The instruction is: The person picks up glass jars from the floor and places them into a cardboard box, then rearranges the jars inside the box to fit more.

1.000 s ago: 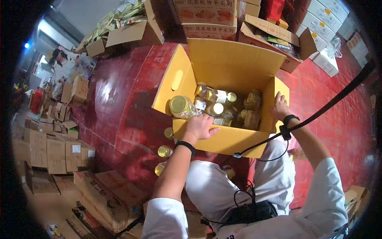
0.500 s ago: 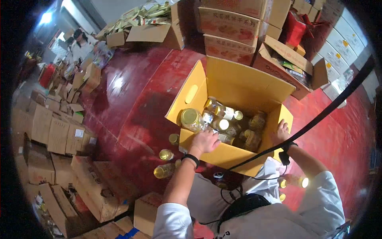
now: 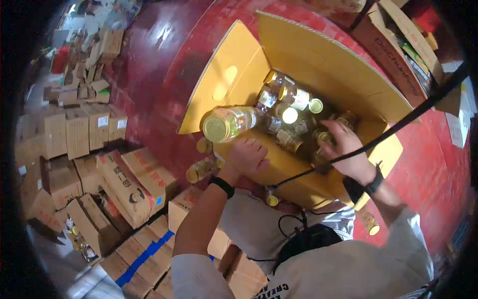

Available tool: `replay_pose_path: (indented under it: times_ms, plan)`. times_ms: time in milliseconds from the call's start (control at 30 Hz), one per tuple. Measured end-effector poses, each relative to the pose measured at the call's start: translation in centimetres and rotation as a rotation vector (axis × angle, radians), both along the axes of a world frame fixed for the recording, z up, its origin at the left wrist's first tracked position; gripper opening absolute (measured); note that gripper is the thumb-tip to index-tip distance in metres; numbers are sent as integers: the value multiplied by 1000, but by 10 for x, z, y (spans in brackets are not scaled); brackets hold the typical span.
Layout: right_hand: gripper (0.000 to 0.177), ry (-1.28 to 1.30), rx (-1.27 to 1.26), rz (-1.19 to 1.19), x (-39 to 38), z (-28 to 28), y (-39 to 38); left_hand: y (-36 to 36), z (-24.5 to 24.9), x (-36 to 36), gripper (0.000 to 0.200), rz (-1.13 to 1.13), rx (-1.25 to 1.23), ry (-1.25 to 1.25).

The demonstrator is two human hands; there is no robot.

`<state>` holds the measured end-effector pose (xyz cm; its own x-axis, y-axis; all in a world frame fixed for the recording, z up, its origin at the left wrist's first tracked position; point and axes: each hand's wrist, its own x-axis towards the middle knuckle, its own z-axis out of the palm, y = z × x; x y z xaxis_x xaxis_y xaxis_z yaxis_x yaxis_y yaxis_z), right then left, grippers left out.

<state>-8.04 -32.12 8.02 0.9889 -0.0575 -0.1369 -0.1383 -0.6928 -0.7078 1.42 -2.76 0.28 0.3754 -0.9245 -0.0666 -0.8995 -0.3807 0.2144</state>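
Note:
A yellow cardboard box (image 3: 318,55) stands with its flaps up in front of my body. Inside lie several glass jars (image 3: 298,99) with gold lids, some labelled. One large gold-lidded jar (image 3: 221,127) lies over the box's left edge, its lid toward me. Curled fingers of my left hand (image 3: 247,157) rest at the box's near wall, just below that large jar. My right hand (image 3: 346,149) reaches over the right part of the box, thumb and fingers apart around a jar (image 3: 321,137) whose lid shows between them. A black strap crosses in front of this hand.
More jars (image 3: 201,169) lie on the red floor left of the box, and another (image 3: 368,223) lies to its right. Stacked brown cartons (image 3: 132,187) fill the left side. An open carton (image 3: 393,55) stands at the upper right. A black strap (image 3: 408,117) slants across the view.
My right hand has left the box's right edge and come in over the jars. The view has tilted down and closer. My left hand stays near the front wall, its fingers more curled.

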Motion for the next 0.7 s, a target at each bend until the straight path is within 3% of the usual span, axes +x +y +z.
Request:
replay_pose_path:
  times_ms: [67,133,167,267,333,367,433,467,567,633,700]
  plan:
    - [38,-99,-74,113,43,-39,18,3,-2,-5,24,31,-31,29]
    - [38,-21,-13,131,78,-81,37,4,-6,-7,23,87,-97,42]
    - [37,120,-150,188,90,-108,45,6,-8,-8,23,115,-100,48]
    - [40,39,54,164,99,-180,57,10,-13,-15,26,131,-29,15]
    - [49,584,-160,353,94,-191,61,7,1,-14,30,150,-40,-7]
    - [49,587,-165,377,92,-197,59,6,2,-13,30,174,-39,-2]
    - [54,937,152,408,85,-187,53,3,4,-9,34,156,51,100]
    - [54,997,186,457,78,-191,52,2,8,-11,34,173,49,108]
    - [54,971,140,543,66,-222,62,-2,26,-11,34,334,172,304]
    - [54,914,107,544,68,-242,77,0,26,-4,28,219,-11,180]
    - [54,886,99,546,71,-254,86,1,15,-5,24,208,-19,145]
